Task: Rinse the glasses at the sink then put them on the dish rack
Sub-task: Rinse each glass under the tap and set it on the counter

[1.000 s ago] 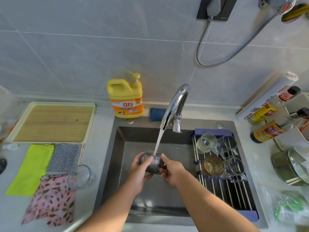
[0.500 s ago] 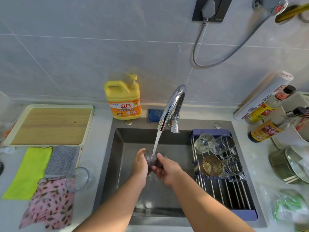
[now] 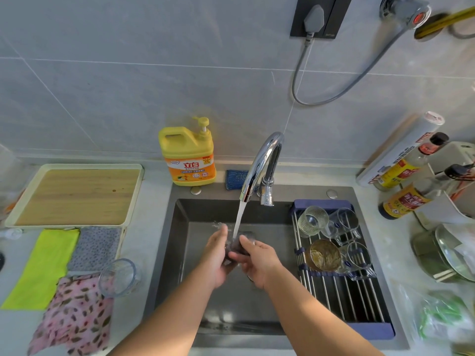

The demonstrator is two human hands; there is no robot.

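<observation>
Glass (image 3: 235,246), clear, wet: sat at frame centre, low inside the sink (image 3: 180,253), held between both hands with the water stream (image 3: 239,217) falling onto it. Fingers and splash hid much of it, so its tilt could not be told.

Left hand (image 3: 216,258): lay against the glass's left side, fingers curled up round it; the thumb was hidden.

Right hand (image 3: 259,260): lay against the glass's right side, thumb and fingers wrapped round it.

Tap (image 3: 266,160), chrome, curved: stood at the sink's back edge, running.

Rack (image 3: 341,301), steel bars with blue ends: lay across the right part of the sink. Its upper end carried a ribbed glass (image 3: 312,220), an amber glass (image 3: 323,255) and several clear mugs (image 3: 345,222), close together.

Tumbler (image 3: 119,277), clear: sat on the counter left of the sink, at the upper right corner of the pink cloth (image 3: 72,314). Whether it was upright or tipped could not be told.

Soap bottle (image 3: 189,158), yellow with a pump: stood against the wall, above the sink's upper left corner.

Sponge (image 3: 234,179), blue: lay just behind the tap.

Tray (image 3: 77,166), cream rim, wooden board inside: occupied the left of the frame.

Green cloth (image 3: 41,268) and grey cloth (image 3: 96,247): lay side by side just below the tray, above the pink cloth.

Sauce bottles (image 3: 406,201) and a white roll (image 3: 401,150): stood at the right edge, beyond the rack.
</observation>
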